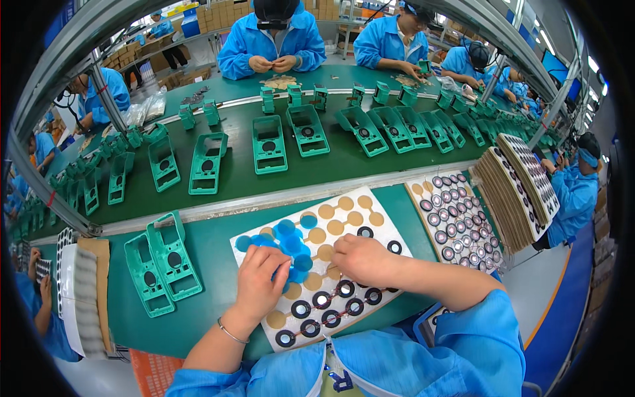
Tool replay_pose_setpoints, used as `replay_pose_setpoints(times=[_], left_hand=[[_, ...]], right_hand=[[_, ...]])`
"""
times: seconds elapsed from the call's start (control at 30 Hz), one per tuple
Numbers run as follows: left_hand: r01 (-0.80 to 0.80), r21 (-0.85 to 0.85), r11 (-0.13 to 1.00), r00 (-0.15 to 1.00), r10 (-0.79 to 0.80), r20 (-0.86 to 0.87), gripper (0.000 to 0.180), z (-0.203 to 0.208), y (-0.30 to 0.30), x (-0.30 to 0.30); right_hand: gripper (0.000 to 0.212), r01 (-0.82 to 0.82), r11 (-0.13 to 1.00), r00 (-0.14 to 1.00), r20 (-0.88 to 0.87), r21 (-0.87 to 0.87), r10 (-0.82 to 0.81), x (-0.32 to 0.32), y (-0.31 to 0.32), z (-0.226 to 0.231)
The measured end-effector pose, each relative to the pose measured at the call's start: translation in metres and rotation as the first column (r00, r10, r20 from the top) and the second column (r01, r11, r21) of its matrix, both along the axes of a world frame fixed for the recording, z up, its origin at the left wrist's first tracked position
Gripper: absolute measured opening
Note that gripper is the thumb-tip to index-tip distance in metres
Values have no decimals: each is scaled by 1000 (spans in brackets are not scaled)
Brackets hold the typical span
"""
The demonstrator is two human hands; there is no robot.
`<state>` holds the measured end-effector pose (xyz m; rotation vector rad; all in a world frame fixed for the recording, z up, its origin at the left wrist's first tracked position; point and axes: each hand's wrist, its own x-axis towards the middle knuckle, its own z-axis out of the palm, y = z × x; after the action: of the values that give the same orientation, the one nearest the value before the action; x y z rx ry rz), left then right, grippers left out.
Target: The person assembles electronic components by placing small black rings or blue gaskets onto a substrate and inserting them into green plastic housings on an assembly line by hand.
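Green bench [215,264], hands [259,278] near blue discs [286,230], letter-shaped charm [342,382]

Bare L forearm [215,341] angles twd 1 o'clock; L hand [263,274] curled, thumb [282,273] close to bent fingers. Bare R forearm [440,280] runs twd 9–10 o'clock; R hand [362,260] approx. palm-down, fingers bent.

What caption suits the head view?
Left hand over blue discs, right hand beside wired black-rimmed discs, above a white sheet.
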<state>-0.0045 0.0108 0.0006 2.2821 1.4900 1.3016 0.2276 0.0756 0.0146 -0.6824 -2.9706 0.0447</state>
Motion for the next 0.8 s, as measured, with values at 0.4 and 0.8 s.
replay_pose_setpoints(times=[0.4, 0.8], left_hand=[[692, -479, 541, 448, 198, 872, 30, 3, -11, 4], [655, -386, 650, 245, 301, 922, 20, -5, -5, -6]], right_hand=[[13, -73, 946, 726, -667, -317, -168, -46, -16, 15], [36, -52, 999, 890, -454, 1, 46, -60, -14, 27]])
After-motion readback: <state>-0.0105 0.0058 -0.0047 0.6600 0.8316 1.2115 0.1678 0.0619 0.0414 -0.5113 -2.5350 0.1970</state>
